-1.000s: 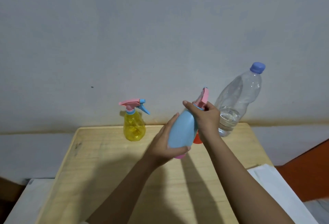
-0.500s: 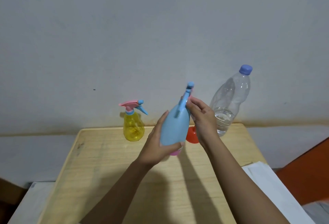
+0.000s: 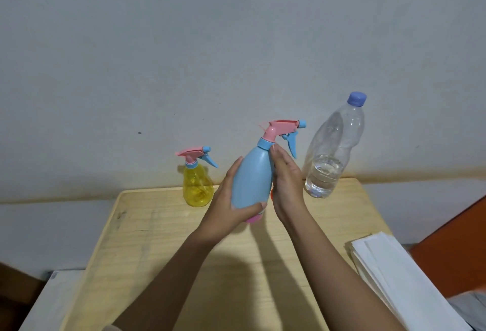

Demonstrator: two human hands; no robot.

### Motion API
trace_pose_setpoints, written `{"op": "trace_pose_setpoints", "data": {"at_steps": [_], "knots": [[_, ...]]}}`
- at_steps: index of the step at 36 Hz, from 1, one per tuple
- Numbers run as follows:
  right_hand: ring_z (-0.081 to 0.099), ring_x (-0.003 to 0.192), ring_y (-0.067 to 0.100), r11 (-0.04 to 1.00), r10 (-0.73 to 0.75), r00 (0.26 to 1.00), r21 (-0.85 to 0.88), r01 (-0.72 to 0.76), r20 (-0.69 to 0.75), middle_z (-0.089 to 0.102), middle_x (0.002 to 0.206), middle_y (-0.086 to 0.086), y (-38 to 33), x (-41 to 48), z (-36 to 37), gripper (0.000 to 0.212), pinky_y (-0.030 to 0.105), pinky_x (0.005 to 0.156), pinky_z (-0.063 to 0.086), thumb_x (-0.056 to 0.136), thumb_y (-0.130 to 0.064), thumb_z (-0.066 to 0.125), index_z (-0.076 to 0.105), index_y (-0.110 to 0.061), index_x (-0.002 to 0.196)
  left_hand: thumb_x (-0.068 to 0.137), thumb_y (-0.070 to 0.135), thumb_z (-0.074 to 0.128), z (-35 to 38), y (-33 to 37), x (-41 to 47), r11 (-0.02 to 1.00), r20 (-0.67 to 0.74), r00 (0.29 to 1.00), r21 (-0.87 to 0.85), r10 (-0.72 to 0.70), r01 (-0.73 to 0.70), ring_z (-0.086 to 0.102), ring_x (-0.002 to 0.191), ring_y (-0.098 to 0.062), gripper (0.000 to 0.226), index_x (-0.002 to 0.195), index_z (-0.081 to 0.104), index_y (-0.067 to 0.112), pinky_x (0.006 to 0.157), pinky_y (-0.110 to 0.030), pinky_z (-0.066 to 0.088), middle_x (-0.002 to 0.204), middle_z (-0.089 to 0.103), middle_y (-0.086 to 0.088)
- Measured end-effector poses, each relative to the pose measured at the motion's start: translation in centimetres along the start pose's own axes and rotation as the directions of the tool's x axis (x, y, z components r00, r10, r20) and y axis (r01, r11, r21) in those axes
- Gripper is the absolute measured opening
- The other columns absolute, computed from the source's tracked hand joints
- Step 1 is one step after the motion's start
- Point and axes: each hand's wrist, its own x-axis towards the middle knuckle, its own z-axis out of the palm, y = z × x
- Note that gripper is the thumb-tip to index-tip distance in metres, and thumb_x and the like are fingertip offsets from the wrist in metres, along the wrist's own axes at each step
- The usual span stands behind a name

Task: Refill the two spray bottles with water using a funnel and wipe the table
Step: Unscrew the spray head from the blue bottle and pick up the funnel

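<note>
Gripping the blue spray bottle (image 3: 251, 178) low on its body, the left hand (image 3: 226, 207) holds it tilted above the tabletop (image 3: 147, 238). The right hand (image 3: 286, 186) lies flat and open against its side, just under the pink spray head (image 3: 281, 128). Unscrewing that head looks like the step: pinch the collar, twist, and keep the body firm. The yellow bottle (image 3: 197, 186) and water bottle (image 3: 331, 157) stand behind.

Single head view, looking forward and slightly down; wooden table (image 3: 163, 238) near, grey wall (image 3: 210, 54) filling upper half.
</note>
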Motion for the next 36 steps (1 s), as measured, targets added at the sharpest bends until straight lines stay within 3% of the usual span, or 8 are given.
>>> {"op": "trace_pose_setpoints", "data": {"at_steps": [3,7,12,14,18,24,31,36], "knots": [[0.059,0.071,0.005,0.997,-0.026,1.0,-0.068,0.027,0.015,0.066,0.079,-0.005,-0.2,-0.1,0.4,0.012,0.018,0.065,0.048,0.089,-0.025,0.063,0.07,-0.017,0.093,0.07,0.036,0.081,-0.2,-0.2,0.0,0.999,0.012,1.0,0.044,-0.006,0.005,0.042,0.12,0.003,0.097,0.137,0.015,0.058,0.094,-0.025,0.048,0.131,0.029,0.04],[0.057,0.068,0.01,0.982,-0.071,0.997,-0.177,0.063,-0.037,0.064,0.073,-0.001,-0.8,0.7,0.8,0.005,0.025,0.068,0.047,0.082,-0.018,0.071,0.067,-0.016,0.082,0.07,0.038,0.081,-0.5,-0.5,-0.1,0.998,0.015,1.0,0.06,-0.016,0.015,0.041,0.121,0.0,0.097,0.137,0.015,0.059,0.096,-0.028,0.048,0.137,0.032,0.027],[0.054,0.073,0.011,0.962,-0.113,0.994,-0.249,0.113,0.013,0.061,0.079,0.0,-1.4,1.1,1.4,0.006,0.023,0.07,0.045,0.09,-0.02,0.062,0.064,-0.02,0.084,0.071,0.034,0.08,-0.9,-0.8,-0.1,0.999,0.058,0.998,0.029,-0.032,0.03,0.044,0.117,0.001,0.096,0.138,0.016,0.058,0.088,-0.017,0.046,0.136,0.036,0.022],[0.06,0.082,0.008,0.969,-0.125,0.992,-0.216,0.123,0.005,0.065,0.084,-0.004,-2.3,1.7,1.6,0.008,0.016,0.078,0.047,0.092,-0.018,0.058,0.062,-0.021,0.085,0.072,0.03,0.081,-0.9,-1.3,-0.3,0.999,0.085,0.995,-0.009,-0.045,0.046,0.046,0.113,0.006,0.095,0.137,0.018,0.058,0.083,-0.014,0.048,0.131,0.038,0.027],[0.062,0.097,0.013,0.974,-0.176,0.984,-0.152,0.171,-0.027,0.066,0.09,-0.007,-4.4,3.5,1.4,0.013,0.035,0.104,0.042,0.093,-0.011,0.055,0.061,-0.021,0.085,0.069,0.025,0.083,-0.8,-3.0,-0.8,0.993,0.052,0.995,-0.079,-0.086,0.09,0.049,0.115,-0.003,0.095,0.134,0.023,0.058,0.082,-0.019,0.052,0.127,0.041,0.027],[0.06,0.092,0.01,0.966,-0.256,0.963,-0.067,0.251,-0.085,0.064,0.091,-0.006,-6.8,4.5,1.0,0.015,0.021,0.085,0.045,0.095,-0.012,0.052,0.057,-0.021,0.085,0.057,0.041,0.084,-0.5,-5.2,-1.1,0.989,-0.067,0.988,-0.053,-0.14,0.137,0.047,0.119,-0.016,0.098,0.135,0.026,0.055,0.093,-0.042,0.052,0.133,0.041,0.009],[0.06,0.089,0.012,0.971,-0.239,0.944,-0.034,0.238,-0.226,0.065,0.09,-0.003,-7.1,4.5,-0.9,0.014,0.021,0.078,0.046,0.094,-0.017,0.053,0.059,-0.022,0.083,0.056,0.026,0.084,-0.3,-6.7,-1.2,0.985,-0.091,0.985,-0.106,-0.148,0.139,0.054,0.113,-0.018,0.093,0.125,0.033,0.061,0.086,-0.041,0.056,0.127,0.048,0.01],[0.058,0.081,0.013,0.942,-0.11,0.976,-0.332,0.043,-0.187,0.064,0.085,0.001,-1.1,3.8,-3.7,0.012,0.025,0.071,0.043,0.09,-0.019,0.056,0.06,-0.02,0.079,0.049,0.022,0.081,-0.1,-7.8,-1.3,0.973,-0.093,0.979,-0.161,-0.184,0.167,0.06,0.102,-0.025,0.092,0.12,0.036,0.06,0.076,-0.044,0.058,0.118,0.052,0.0]]}}
